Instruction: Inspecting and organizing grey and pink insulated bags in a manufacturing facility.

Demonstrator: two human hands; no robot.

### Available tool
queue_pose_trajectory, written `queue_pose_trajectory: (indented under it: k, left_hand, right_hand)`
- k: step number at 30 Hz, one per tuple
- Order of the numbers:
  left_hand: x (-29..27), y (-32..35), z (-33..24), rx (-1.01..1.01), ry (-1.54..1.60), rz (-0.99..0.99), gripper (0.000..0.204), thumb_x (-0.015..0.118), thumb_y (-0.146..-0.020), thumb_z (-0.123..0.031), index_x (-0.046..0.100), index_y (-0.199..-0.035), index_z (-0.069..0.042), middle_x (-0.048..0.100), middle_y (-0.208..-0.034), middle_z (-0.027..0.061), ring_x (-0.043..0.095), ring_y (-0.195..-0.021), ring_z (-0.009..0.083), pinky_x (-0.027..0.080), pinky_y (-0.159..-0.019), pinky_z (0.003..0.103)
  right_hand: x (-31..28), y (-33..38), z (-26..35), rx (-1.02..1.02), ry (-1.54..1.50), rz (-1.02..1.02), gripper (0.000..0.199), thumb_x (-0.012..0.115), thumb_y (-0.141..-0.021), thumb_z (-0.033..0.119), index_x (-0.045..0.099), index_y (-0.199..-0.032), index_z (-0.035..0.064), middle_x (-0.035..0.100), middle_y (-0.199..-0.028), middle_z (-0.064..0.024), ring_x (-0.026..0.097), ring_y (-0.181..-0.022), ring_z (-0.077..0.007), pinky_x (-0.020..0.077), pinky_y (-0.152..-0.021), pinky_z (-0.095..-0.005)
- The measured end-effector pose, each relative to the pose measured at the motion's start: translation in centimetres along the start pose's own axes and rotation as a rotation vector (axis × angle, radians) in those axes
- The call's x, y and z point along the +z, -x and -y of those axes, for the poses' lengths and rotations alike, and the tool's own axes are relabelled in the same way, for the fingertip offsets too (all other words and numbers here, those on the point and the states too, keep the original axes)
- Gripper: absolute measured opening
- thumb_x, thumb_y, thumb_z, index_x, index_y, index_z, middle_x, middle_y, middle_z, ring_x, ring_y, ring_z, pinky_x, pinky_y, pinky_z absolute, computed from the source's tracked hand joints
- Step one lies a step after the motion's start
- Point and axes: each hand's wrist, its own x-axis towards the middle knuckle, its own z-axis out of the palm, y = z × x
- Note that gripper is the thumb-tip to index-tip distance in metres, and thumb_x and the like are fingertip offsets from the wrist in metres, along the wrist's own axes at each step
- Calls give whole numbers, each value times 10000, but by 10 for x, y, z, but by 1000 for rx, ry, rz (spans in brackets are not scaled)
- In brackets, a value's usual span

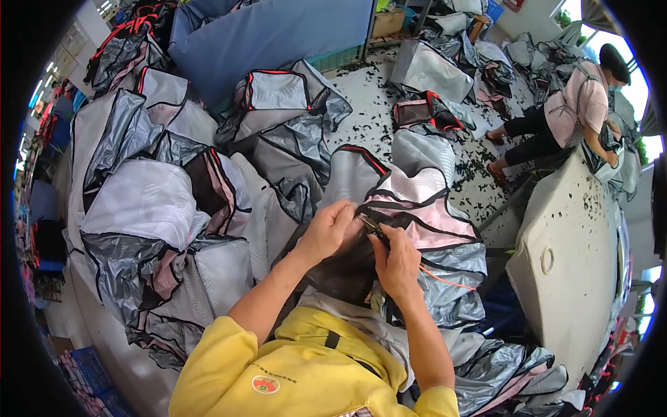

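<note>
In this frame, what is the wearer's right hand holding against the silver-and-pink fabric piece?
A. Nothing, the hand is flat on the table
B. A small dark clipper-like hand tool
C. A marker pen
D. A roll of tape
B. The right hand grips a small dark clipper-like tool at the black-trimmed edge of the silver-and-pink fabric piece, while the left hand pinches the fabric beside it.

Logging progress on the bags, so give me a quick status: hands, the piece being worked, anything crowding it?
Left hand pinching the grey bag. Right hand shut on small dark snips at its black trim. More bags heaped around; another person apart, far right.
</note>
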Motion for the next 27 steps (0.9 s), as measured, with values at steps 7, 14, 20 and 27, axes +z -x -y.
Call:
queue_pose_trajectory:
  k: [7, 14, 20, 27]
  left_hand:
    - [1, -1, 3, 25, -14, -20, 255, 569, -1067, -190, 530, -950, 32, 490, -755, 132, 433, -708, 187, 436, -679, 362]
    - [0, 0, 2, 69, -76, -12, 260, 615, -1047, -184, 521, -944, 36, 506, -762, 170, 407, -687, 276, 429, -669, 386]
    - [-1, -1, 5, 84, -81, -10, 266, 622, -1044, -184, 525, -937, 39, 503, -743, 175, 399, -676, 293, 429, -658, 399]
    - [-7, 0, 6, 168, -213, -18, 275, 618, -1050, -190, 530, -933, 43, 516, -772, 161, 438, -683, 227, 429, -655, 399]
  right_hand:
    - [-1, -1, 2, 0, 14, -9, 262, 797, -903, 113, 645, -1104, 40, 664, -886, -114, 681, -769, -303, 518, -624, -387]
    - [0, -2, 5, -11, 2, -13, 262, 791, -909, 112, 643, -1112, 38, 661, -885, -112, 679, -770, -305, 515, -626, -389]
    - [4, -3, 3, 3, -27, -6, 242, 766, -932, 94, 640, -1126, 25, 658, -875, -138, 670, -758, -337, 515, -641, -410]
    - [-22, 3, -17, 292, -82, -134, 289, 734, -989, 170, 628, -1215, 23, 699, -923, -174, 681, -763, -353, 536, -685, -425]
